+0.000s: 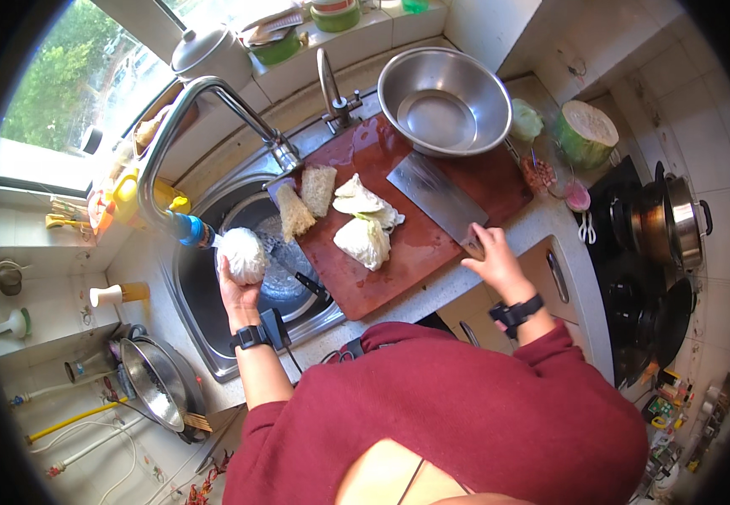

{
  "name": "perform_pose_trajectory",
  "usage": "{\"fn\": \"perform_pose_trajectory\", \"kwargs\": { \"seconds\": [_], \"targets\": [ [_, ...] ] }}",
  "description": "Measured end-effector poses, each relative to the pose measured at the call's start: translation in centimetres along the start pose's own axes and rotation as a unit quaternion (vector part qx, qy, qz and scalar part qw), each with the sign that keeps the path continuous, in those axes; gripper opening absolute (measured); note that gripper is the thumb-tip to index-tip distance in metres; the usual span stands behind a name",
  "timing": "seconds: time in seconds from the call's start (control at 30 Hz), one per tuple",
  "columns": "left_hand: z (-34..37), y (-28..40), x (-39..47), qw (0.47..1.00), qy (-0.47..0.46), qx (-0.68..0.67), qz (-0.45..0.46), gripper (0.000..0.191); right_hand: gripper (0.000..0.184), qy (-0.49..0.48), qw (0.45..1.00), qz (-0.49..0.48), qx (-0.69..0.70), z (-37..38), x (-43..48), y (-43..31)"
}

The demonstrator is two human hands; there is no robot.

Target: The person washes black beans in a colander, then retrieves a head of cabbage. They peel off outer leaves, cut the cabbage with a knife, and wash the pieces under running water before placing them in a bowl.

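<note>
My left hand (239, 293) holds a white, rounded vegetable piece (243, 255), which looks like cabbage, under the blue-tipped spout of the tall faucet (196, 231), above the sink. My right hand (497, 262) has its thumb and fingers at the handle of a Chinese cleaver (437, 197). The cleaver's broad blade lies flat on a reddish-brown cutting board (365, 297). Pale cabbage chunks (365, 224) rest mid-board, left of the blade. In the sink, a basin of water (276, 278) sits below my left hand, with a black-handled knife (311, 286) across its edge.
Two loofah sponges (305, 196) lie at the board's left edge. A steel bowl (446, 101) stands on its far part. A cut winter melon (586, 134) and a bowl of reddish bits (538, 173) are at right, near the stove with a steel pot (677, 221).
</note>
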State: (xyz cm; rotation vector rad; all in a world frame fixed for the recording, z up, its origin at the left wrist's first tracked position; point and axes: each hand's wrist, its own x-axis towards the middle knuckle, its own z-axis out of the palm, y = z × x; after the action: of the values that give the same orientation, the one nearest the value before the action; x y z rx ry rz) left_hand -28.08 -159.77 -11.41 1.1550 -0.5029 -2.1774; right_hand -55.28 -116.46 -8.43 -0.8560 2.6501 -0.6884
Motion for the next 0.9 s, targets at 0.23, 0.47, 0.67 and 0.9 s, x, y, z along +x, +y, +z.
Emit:
{"fn": "perform_pose_trajectory", "kwargs": {
  "seconds": [0.23,0.47,0.67,0.9],
  "targets": [
    [0.0,0.3,-0.3,0.999,-0.015,-0.012,-0.028,0.064,0.055,0.159,0.987,-0.022,0.006,2.3,-4.4,1.3],
    [0.3,0.4,-0.3,0.997,-0.067,0.014,-0.046,0.064,0.017,0.095,0.733,0.240,0.629,-0.1,-8.7,0.2],
    [0.7,0.1,-0.3,0.989,-0.137,0.013,-0.062,0.061,0.020,0.075,0.607,0.226,0.759,2.8,-2.9,0.7],
    [1.2,-0.1,0.9,0.991,-0.126,-0.011,-0.045,0.054,0.036,0.122,0.916,0.156,0.349,3.6,1.7,4.6]
  ]
}}
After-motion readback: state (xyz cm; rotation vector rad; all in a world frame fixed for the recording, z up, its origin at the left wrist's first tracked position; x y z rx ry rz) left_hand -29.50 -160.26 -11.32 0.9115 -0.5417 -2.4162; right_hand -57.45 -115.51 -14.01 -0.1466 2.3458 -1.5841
